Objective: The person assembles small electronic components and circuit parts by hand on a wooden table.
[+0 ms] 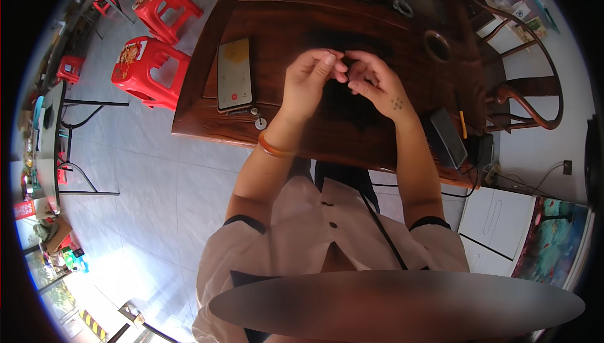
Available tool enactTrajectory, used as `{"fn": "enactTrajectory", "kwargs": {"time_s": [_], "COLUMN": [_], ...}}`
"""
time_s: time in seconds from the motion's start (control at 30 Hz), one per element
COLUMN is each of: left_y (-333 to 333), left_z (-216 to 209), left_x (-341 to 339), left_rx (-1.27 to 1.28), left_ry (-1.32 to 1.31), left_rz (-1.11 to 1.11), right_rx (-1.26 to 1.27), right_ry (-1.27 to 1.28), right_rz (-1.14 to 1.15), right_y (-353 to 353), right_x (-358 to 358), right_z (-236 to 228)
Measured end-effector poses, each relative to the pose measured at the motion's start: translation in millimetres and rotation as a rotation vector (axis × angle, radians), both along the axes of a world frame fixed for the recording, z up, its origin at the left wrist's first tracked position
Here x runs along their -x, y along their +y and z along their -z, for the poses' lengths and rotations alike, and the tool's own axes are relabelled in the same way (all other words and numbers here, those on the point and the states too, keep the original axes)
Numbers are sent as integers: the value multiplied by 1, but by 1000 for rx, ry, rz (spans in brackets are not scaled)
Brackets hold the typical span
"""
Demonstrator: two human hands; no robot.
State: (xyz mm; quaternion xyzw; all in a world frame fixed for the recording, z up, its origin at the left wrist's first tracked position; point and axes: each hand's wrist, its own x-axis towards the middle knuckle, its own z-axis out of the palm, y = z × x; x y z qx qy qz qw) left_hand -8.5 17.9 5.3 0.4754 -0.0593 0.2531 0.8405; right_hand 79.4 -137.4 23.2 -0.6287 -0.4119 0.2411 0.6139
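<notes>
My left hand (313, 73) and my right hand (377, 83) are raised close together above a dark wooden table (283, 25). On the left hand, the thumb presses against the curled fingers. The right hand's fingers bend inward toward the left fingertips, with its thumb drawn in below them. Whatever may lie between the fingertips is too small or dark to make out. An orange bangle (275, 146) circles my left wrist. Left of that hand lies a phone (234, 75) with a lit screen. Small keys with a round tag (260, 123) rest just below the phone.
Red plastic stools (153, 69) stand on the grey tiled floor to the left. A dark box-like device (445, 138) and a yellow stick (463, 124) sit at the table's right side. Beyond them is a wooden armchair (535, 85). A round dish (436, 46) is set farther back.
</notes>
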Motion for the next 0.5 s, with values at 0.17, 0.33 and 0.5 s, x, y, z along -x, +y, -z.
{"fn": "enactTrajectory", "kwargs": {"time_s": [0.17,0.33,0.5], "left_y": [7,8,5], "left_z": [-2,1,0], "left_x": [-3,-3,-4], "left_rx": [198,305,333], "left_ry": [-4,-41,16], "left_rz": [-22,163,203], "right_rx": [150,95,33], "right_ry": [-228,-164,-57], "right_rz": [254,200,438], "right_y": [-1,16,11], "right_x": [-1,12,4], "right_z": [0,1,-3]}}
